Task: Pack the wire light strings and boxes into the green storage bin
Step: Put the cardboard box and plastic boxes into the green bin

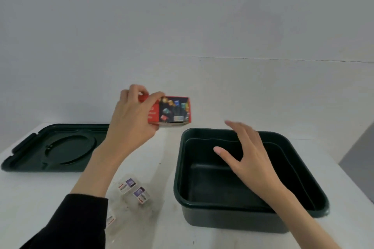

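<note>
The dark green square plastic storage bin [226, 221] stands open on the white tabletop [159, 168], and its inside looks empty. The left hand [133, 116] holds a red cardboard box with a picture of coloured lights [174, 112]; the thumb and the fingers pinch its left end. The box is lifted above the tabletop, just behind the far left corner of the bin, and not inside it. The right hand [250, 153] is over the bin, with fingers spread and relaxed, and it holds nothing. To the left of the bin, near its front corner, lie small clear plastic bags with printed labels [132, 191]; what is in them is too blurred to tell. Further left of the bin, well apart, the dark green flat lid [54, 147] lies on the tabletop. The left arm has a black sleeve [70, 224].
</note>
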`<state>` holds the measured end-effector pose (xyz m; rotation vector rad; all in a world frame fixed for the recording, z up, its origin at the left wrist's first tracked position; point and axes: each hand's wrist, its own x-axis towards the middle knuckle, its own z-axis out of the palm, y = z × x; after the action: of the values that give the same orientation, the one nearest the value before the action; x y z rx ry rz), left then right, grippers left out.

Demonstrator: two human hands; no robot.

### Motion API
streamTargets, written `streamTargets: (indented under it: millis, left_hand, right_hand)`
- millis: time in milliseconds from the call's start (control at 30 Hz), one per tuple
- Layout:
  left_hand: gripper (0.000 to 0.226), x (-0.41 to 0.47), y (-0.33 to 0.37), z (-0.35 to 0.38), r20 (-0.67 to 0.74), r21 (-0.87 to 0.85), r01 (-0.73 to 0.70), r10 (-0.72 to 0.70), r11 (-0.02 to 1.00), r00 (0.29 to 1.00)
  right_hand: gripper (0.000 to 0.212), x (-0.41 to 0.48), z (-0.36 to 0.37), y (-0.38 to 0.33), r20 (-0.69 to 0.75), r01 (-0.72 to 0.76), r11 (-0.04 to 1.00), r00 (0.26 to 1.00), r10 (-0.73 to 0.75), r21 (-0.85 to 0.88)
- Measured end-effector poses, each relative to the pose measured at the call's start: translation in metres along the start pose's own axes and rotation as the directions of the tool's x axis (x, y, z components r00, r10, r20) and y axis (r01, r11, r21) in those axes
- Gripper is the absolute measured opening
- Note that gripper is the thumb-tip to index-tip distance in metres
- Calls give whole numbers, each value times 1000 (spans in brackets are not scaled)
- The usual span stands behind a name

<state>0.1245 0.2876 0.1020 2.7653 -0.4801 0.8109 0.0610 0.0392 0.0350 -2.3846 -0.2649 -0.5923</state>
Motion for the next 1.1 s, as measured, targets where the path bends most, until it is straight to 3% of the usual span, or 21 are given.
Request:
streamTargets:
  millis: [100,200,300,400,500,700,833,900,1000,1033,1100]
  left_hand:
    - [75,4,45,-9,148,-103,-171,185,980,972]
    - [86,1,82,9,254,-282,-198,272,939,928]
    - [93,-7,96,40,288,-475,-96,258,875,922]
    - [92,-13,84,74,368,-287,-37,146,957,918]
    - [78,-24,72,99,487,-87,81,-29,993,873]
    - [67,-33,68,117,462,-57,99,-62,993,884]
    - [56,-33,68,115,422,-218,187,-80,958,903]
    - [51,-32,69,109,424,-421,301,-108,856,899]
    - [44,-37,54,95,477,-616,471,-177,631,861]
    - [43,-40,43,93,483,-604,496,-208,624,851]
    - [41,-50,9,94,478,-485,519,-284,704,831]
  right_hand:
    - [85,12,-16,-17,-1,176,983,984,-177,-50]
    - [91,15,-26,-16,160,249,963,960,-231,-104]
    - [92,10,-32,5,263,64,986,965,-21,-155]
    - [83,9,-32,34,308,-106,940,928,210,-323]
    - [74,6,-23,61,366,-191,817,822,436,-545]
    - [72,10,-7,89,370,-249,677,683,630,-693]
    - [71,11,-5,89,345,-100,585,723,598,-805]
    - [74,11,-9,84,309,-67,546,764,567,-835]
    - [65,13,-8,68,269,-99,632,846,460,-769]
    - [61,13,-7,60,264,-108,678,868,421,-727]
    - [53,14,5,37,285,-106,780,894,347,-617]
